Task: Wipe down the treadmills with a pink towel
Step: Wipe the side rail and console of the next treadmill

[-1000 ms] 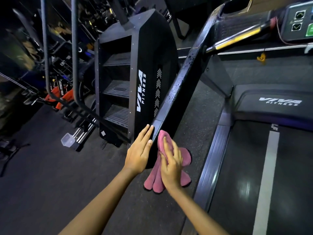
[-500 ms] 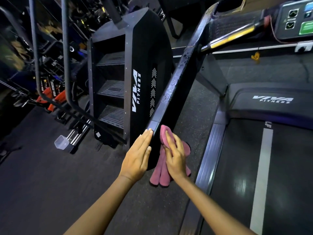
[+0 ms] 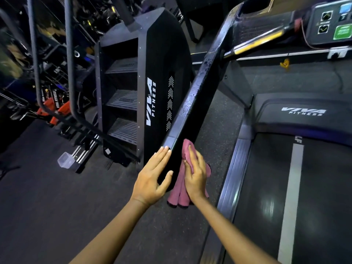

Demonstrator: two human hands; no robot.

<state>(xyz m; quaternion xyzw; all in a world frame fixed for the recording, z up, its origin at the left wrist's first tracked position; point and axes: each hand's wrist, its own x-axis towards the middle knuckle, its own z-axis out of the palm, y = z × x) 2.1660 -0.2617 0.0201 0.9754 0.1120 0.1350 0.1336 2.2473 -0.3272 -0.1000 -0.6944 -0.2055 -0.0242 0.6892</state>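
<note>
Beside the treadmill (image 3: 297, 187), its sloping black handrail (image 3: 192, 100) ends between 2 outstretched arms. The left hand (image 3: 152, 180) lies flat against the rail's outer face, fingers straight. The right hand (image 3: 196, 178) presses the pink towel (image 3: 181, 193) against the inner face, fingers extended.

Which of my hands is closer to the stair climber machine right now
Left. Your left hand rests on the handrail's outer side, facing the stair climber; your right hand presses the pink towel on the inner side.
</note>
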